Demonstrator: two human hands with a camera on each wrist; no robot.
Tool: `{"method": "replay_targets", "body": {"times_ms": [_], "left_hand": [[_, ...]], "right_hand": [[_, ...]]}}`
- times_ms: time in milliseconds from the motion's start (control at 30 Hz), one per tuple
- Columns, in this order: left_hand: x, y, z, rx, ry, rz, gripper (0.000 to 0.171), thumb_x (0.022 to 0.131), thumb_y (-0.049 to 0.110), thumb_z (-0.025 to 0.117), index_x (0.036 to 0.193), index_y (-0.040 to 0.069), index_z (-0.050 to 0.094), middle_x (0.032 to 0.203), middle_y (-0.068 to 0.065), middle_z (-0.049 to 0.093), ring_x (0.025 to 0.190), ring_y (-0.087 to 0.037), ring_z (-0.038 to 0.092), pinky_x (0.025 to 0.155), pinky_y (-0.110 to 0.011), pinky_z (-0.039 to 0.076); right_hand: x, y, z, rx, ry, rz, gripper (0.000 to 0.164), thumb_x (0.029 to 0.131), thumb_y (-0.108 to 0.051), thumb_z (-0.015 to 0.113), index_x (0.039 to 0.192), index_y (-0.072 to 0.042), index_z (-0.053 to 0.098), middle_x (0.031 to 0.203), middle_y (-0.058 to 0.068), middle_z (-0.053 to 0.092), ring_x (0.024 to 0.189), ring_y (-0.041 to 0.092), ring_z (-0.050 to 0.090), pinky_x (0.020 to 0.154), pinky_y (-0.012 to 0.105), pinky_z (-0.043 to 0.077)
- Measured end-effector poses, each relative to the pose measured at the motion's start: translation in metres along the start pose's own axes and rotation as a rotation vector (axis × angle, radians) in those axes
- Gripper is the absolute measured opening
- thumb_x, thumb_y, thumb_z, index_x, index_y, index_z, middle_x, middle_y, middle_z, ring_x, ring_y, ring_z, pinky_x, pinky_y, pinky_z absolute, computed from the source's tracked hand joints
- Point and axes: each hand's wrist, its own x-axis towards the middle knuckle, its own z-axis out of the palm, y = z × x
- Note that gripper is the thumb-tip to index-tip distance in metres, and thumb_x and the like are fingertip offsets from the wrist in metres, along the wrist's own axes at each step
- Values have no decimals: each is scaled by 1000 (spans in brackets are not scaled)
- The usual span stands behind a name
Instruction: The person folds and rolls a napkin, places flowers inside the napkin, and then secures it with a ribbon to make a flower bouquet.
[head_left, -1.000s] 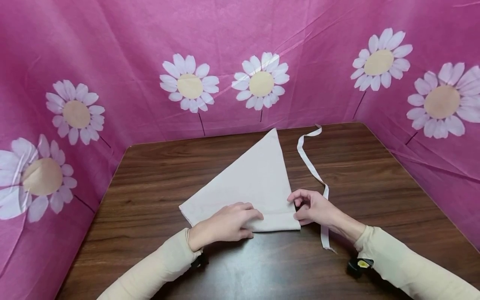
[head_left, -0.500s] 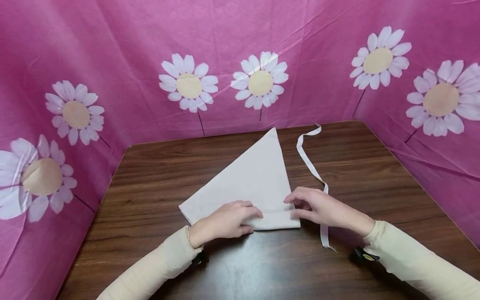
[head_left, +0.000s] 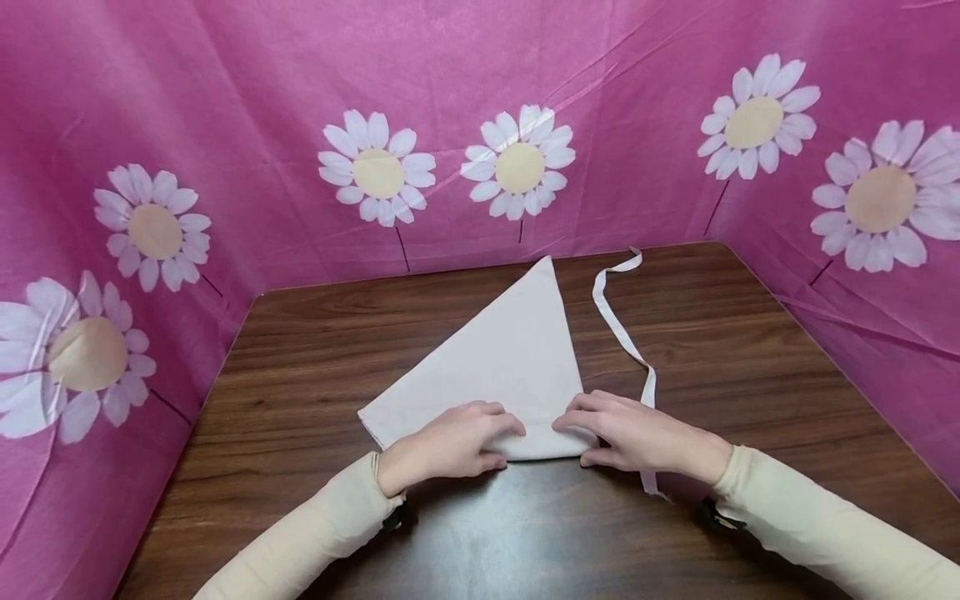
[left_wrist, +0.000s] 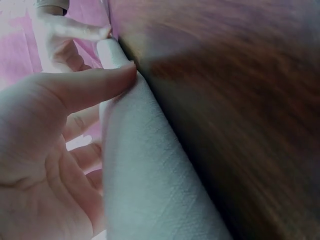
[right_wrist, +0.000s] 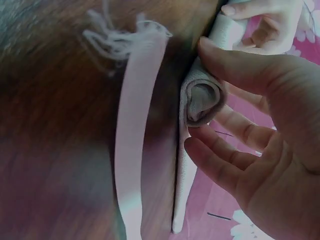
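Observation:
A cream cloth (head_left: 495, 358), folded to a point at the far side, lies on the wooden table. Its near edge is rolled up; the right wrist view shows the spiral end of the roll (right_wrist: 205, 102). My left hand (head_left: 453, 442) holds the left part of the roll, thumb on the near side and fingers over the top. At the right end my right hand (head_left: 637, 433) grips the roll the same way, thumb low at the front. In the left wrist view the left thumb presses the rolled cloth (left_wrist: 150, 165).
A narrow white ribbon (head_left: 617, 321) with a frayed near end runs along the table right of the cloth, partly under my right hand in the head view. Pink curtains (head_left: 465, 50) with daisies stand behind and beside the brown table (head_left: 315, 333).
My right hand has shifted from the cloth's right edge inward and onto the roll, its fingers now over the top and thumb at the front. The left hand stays in place.

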Motion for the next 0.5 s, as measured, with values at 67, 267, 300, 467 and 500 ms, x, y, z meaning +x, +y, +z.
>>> {"method": "replay_targets", "body": {"times_ms": [67,267,300,467,500], "left_hand": [[-1,1,0,9,-4,-12,45,84,29,84,125,19,67,113,3,62,102,-15,56,89,-30,48],[-3,5,-1,23,-18,-78,55,82,35,86,130,21,65,123,2,58,112,-18,51,87,-36,44],[-3,5,-1,23,-21,-92,55,82,36,86,131,22,64,124,1,57,113,-18,51,86,-37,43],[-4,1,0,9,-31,-145,56,83,37,85,133,23,63,126,-1,56,117,-20,49,87,-40,41],[-5,0,0,5,-31,-147,56,83,37,84,133,23,63,127,-1,55,117,-20,50,88,-41,42]], "right_hand": [[1,0,0,-10,2,-1,45,79,-17,88,119,-13,68,107,-5,61,93,11,57,79,33,53],[4,3,-3,44,16,3,34,84,-10,83,115,-13,70,103,-6,61,83,7,59,73,28,54],[4,4,-4,58,18,3,33,85,-10,82,115,-13,70,103,-6,61,83,6,59,73,27,54],[3,8,-4,111,14,14,29,90,-11,77,117,-15,70,105,-8,62,85,4,61,75,26,54],[3,9,-5,117,14,18,28,91,-11,76,118,-15,69,106,-8,63,87,4,61,76,27,54]]}}
